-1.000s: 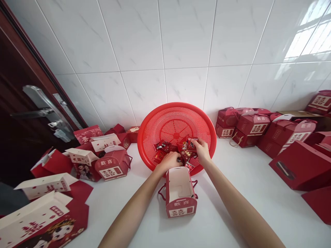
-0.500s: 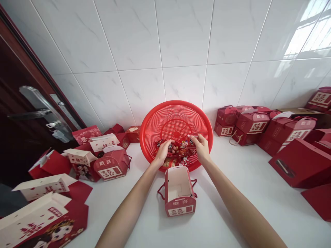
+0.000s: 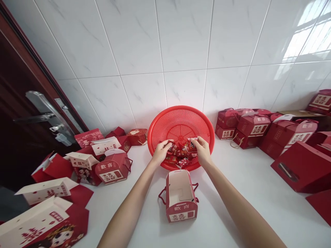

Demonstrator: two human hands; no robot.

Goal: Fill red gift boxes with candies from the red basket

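Wrapped sweets (image 3: 183,162) in red packaging lie in the near part of a red plastic basket (image 3: 181,109). Over its left side my left hand (image 3: 160,151) has its fingers closed on a wrapped sweet, partly hidden by them. My right hand (image 3: 203,151), at the right side, pinches a red packet (image 3: 191,146) with dark lettering between thumb and fingers. Just in front of the basket, between my forearms, stands an open red gift box (image 3: 181,209) with a white inside and cord handles; nothing shows inside it.
More red gift boxes stand at left, among them a closed one (image 3: 111,168) and some with raised white flaps (image 3: 46,191). Stacked boxes (image 3: 252,130) line the right side. A tiled wall (image 3: 184,88) rises behind the white tabletop (image 3: 230,172); a dark door (image 3: 15,137) is at far left.
My left hand has turned and drawn its fingers together on a sweet. The right hand still holds its packet, now angled more toward me. The whole view has shifted slightly.
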